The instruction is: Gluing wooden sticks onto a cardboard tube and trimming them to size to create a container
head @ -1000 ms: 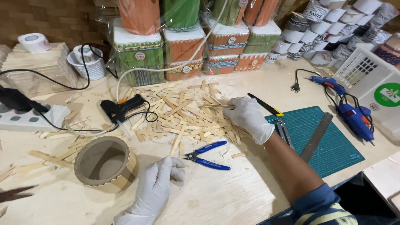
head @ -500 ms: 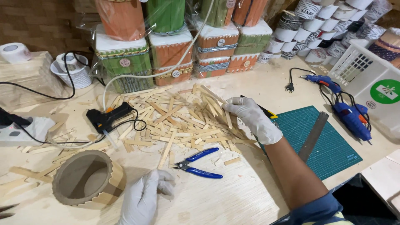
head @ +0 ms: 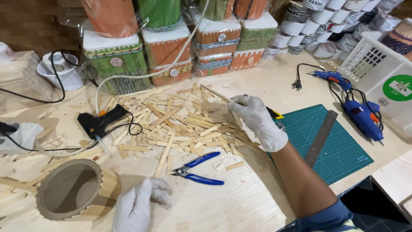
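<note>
wooden sticks (head: 180, 120), flat, pale and thin, lie in a loose heap at the centre of the plywood table (head: 240, 202). the right hand (head: 257, 120), in a white glove, pinches one long stick (head: 216, 93) that juts toward 10 o'clock. the left hand (head: 139, 206), gloved too, rests curled against a stick-clad cardboard ring (head: 75, 189) at 8 o'clock. blue-handled cutters (head: 198, 169) lie between the hands; a green cutting mat (head: 334, 141) sits at 3 o'clock.

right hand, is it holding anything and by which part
The right hand pinches a thin wooden stick by its near end, lifted over the stick pile. The left hand rests against the cardboard ring.
</note>
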